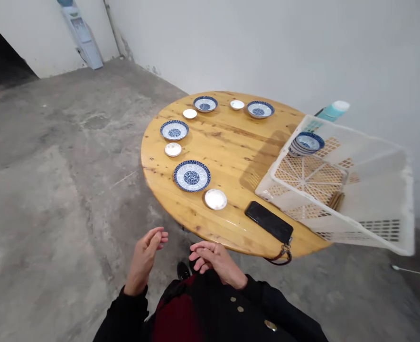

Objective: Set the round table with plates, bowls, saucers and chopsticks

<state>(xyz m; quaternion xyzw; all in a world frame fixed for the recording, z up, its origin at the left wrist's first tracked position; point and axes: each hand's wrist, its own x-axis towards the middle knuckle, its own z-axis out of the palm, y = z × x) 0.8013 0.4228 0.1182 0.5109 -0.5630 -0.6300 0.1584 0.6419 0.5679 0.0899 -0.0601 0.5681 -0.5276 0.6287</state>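
Observation:
My left hand (147, 254) hovers in front of the round table's near left edge, its fingers loosely curved and nothing visible in them. Close to the near edge, my right hand (215, 261) is held with its fingers stretched out, also without anything in it. The nearest dishes are a small white saucer (216, 199) and a blue-and-white plate (191, 176), both apart from my hands. Further round the rim lie more patterned plates, among them one at the left (174, 129), alternating with small white saucers such as this one (173, 149).
A white plastic basket (366, 183) stands on the wooden table (227, 142) at the right, with stacked blue-and-white bowls (305, 144) inside. A black phone (269, 221) with a strap lies near the front edge. Behind the basket is a light-blue cylinder (332, 111).

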